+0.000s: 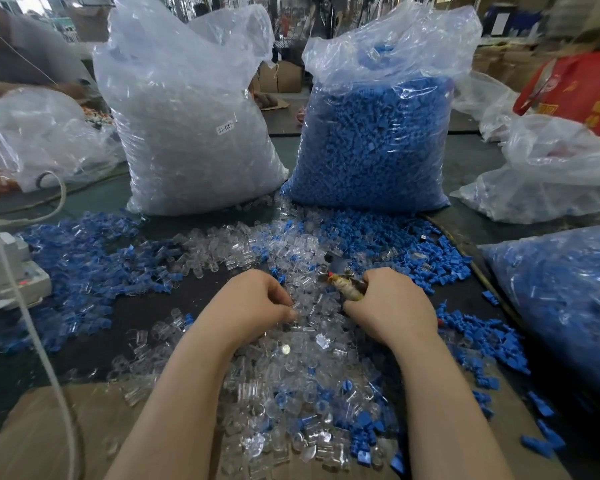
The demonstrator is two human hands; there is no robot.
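Across the dark worktable (142, 306) of a cluttered workshop stand a sack of clear caps (191, 133) and a sack of blue caps (374, 143), loose caps (291, 375) strewn before them, where the left hand (257, 306) pinches a clear cap (294, 311) and the right hand (392, 306), just beside, grips a tape-wrapped tool (347, 289).

Dark work table (142, 317), seen from above. Loose clear plastic pieces (291, 386) are heaped at near centre, overlapping a cardboard sheet (49, 431) at the near edge. Loose blue pieces (80, 258) spread to left and right. At the back stand a bag of clear pieces (191, 143) and, just beside it, a bag of blue pieces (374, 150). Another blue-filled bag (561, 306) lies at right.
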